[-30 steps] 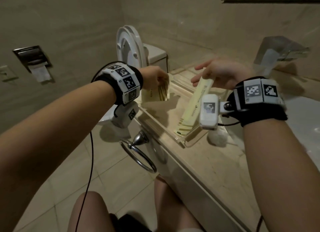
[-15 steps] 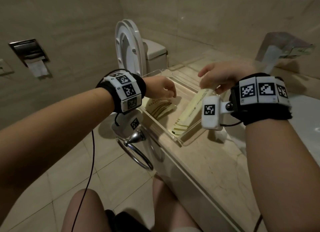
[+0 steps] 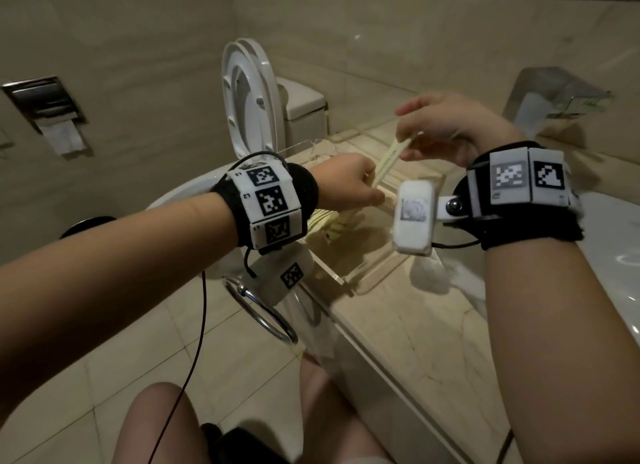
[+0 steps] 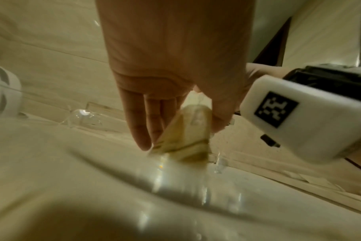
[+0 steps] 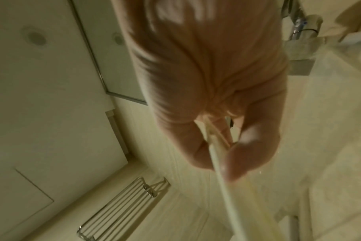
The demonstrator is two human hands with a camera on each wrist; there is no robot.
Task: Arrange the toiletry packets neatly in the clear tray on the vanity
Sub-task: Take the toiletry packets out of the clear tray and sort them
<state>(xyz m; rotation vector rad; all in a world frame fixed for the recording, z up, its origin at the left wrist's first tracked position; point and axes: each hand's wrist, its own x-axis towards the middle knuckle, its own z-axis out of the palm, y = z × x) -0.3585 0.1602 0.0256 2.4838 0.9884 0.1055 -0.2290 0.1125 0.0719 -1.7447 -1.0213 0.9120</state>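
Beige marble runs under everything, and on that counter (image 3: 408, 328) sits the clear tray (image 3: 377, 273), where I hold the long packet (image 3: 391, 157) above its floor. It slopes, upper end toward the wall, lower end toward me. My right hand (image 3: 446, 127) pinches the top end; my left hand (image 3: 346, 183) grips the lower end over the short packets (image 3: 332, 221) lying flat below. I should lower both ends together, keeping it parallel to the tray's long wall.

Both bare forearms wear black wristbands (image 3: 301, 190) carrying white blocks (image 3: 266, 204) printed with black square codes; a thin dark cable (image 3: 194, 352) dangles from the left one.
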